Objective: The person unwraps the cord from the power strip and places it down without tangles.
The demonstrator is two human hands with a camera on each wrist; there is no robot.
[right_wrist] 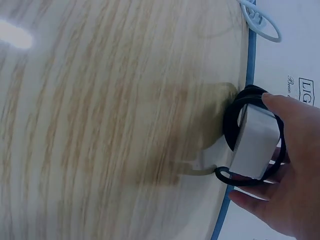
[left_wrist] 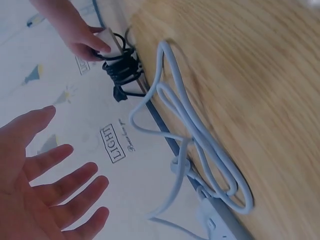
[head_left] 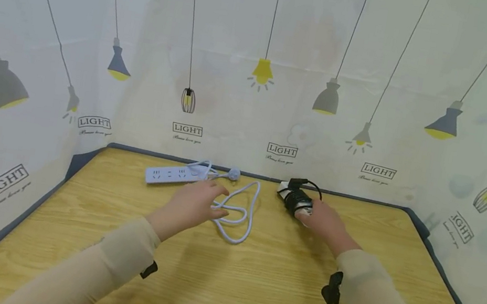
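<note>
The person wears long, close-fitting beige sleeves that reach the wrists on both arms. A small black device sits strapped under the left sleeve (head_left: 149, 269) near the wrist, and a similar black one under the right sleeve (head_left: 332, 288). Both hands are bare.

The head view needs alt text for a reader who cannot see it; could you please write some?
Two hands reach across a wooden table: the left hand rests on a white power strip's looped cable, while the right hand holds a white adapter wrapped in black cord.
</note>
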